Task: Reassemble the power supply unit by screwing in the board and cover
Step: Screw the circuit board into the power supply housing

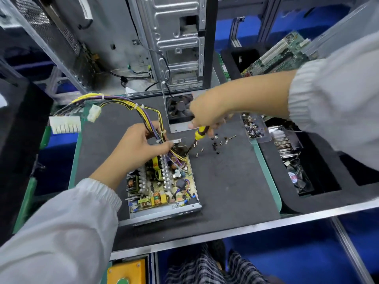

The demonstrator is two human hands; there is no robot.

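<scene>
The open power supply unit [164,210] lies on the black mat, its yellowish circuit board [164,181] exposed with coils and heatsinks. My left hand [137,146] grips the yellow, purple and black cable bundle [123,101] at the unit's far end, holding it aside. My right hand [207,115] is closed on a yellow-handled screwdriver [200,133], whose dark shaft points down at the board's far right corner. The cover with its fan [180,109] stands just behind. Several loose screws [217,143] lie to the right of the tip.
An open computer case [143,44] stands at the back. White connectors [65,124] hang at the left. A clear tray of small parts [254,128], a heatsink [285,142] and a motherboard [281,54] sit to the right. The table's metal edge [225,234] runs in front.
</scene>
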